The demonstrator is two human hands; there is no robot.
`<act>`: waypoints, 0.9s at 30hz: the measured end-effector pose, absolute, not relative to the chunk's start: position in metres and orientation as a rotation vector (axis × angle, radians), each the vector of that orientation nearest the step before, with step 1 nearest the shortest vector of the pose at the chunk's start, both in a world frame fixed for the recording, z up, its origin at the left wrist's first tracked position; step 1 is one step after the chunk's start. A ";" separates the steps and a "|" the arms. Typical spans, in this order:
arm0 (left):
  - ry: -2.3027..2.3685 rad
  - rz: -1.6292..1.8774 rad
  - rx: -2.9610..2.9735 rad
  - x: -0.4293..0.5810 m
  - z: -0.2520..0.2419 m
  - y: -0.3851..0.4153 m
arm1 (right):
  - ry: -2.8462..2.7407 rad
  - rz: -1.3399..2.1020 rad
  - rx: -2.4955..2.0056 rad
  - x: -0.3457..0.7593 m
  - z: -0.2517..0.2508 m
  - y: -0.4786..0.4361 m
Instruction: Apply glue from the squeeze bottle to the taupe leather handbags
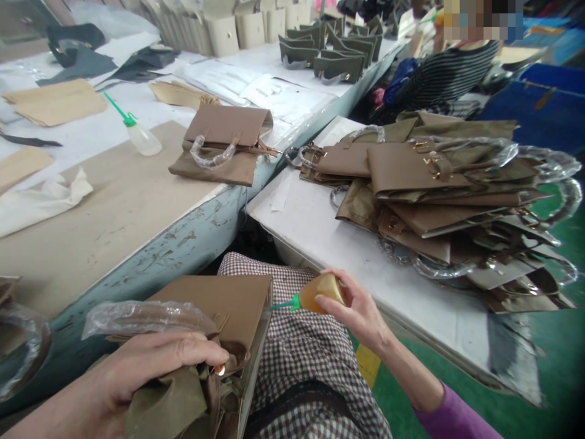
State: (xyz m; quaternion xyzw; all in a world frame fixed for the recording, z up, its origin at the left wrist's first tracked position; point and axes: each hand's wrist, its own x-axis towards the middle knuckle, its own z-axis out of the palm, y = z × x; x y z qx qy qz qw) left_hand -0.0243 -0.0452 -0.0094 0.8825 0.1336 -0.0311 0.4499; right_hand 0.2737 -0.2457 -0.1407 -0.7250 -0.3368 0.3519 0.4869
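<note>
On my lap lies a brown handbag (214, 292), its handle wrapped in clear plastic. My left hand (164, 360) grips the bag near the handle base, fingertips by a shiny round metal fitting (220, 369); the thumb is hidden. Olive lining (169, 402) bunches out below that hand. In my right hand (356, 308) is a squeeze bottle (317, 294) of amber liquid, tilted on its side. Its thin green nozzle (284, 304) points left at the bag's right edge; whether the tip touches is unclear.
Brown handbags (420, 171) are heaped on the right-hand table (301, 235). Another brown bag (223, 143) sits at the left table's edge, beside a green-nozzled bottle (142, 137). Dark green pieces (340, 64) stand farther back. A person in a striped top (448, 73) sits beyond.
</note>
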 end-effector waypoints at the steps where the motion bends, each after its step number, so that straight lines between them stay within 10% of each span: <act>1: 0.344 -0.074 2.177 -0.025 -0.009 -0.048 | -0.865 0.854 -1.774 0.273 -0.138 -0.245; 27: 0.338 -0.185 2.199 -0.036 -0.018 -0.052 | -0.822 0.956 -1.883 0.266 -0.130 -0.230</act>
